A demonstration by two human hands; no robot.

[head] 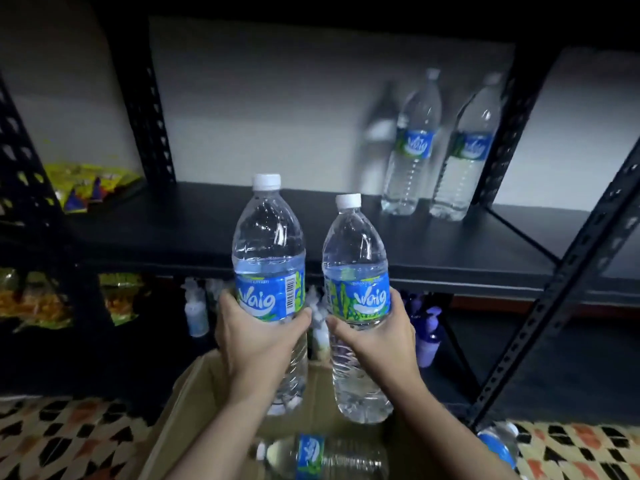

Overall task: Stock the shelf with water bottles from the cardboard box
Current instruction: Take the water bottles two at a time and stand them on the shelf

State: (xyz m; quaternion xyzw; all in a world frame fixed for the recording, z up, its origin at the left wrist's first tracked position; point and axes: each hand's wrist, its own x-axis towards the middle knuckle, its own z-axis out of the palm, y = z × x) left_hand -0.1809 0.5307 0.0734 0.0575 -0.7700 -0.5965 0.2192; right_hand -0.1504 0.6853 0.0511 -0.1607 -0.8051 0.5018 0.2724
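Note:
My left hand (254,336) grips a clear water bottle (269,244) with a blue label and white cap, held upright. My right hand (379,336) grips a second upright bottle (354,251) of the same kind beside it. Both bottles hang above the open cardboard box (194,403) and in front of the black shelf (433,237). Two bottles (414,147) (465,150) stand upright at the shelf's back right. Another bottle (322,457) lies on its side in the box below my arms.
Snack packets (88,185) lie on the neighbouring shelf at the left, more (38,303) below. Small spray bottles (195,313) stand on the lower shelf. A slanted black upright (568,289) crosses at the right. One more bottle (498,445) lies on the patterned floor (69,441).

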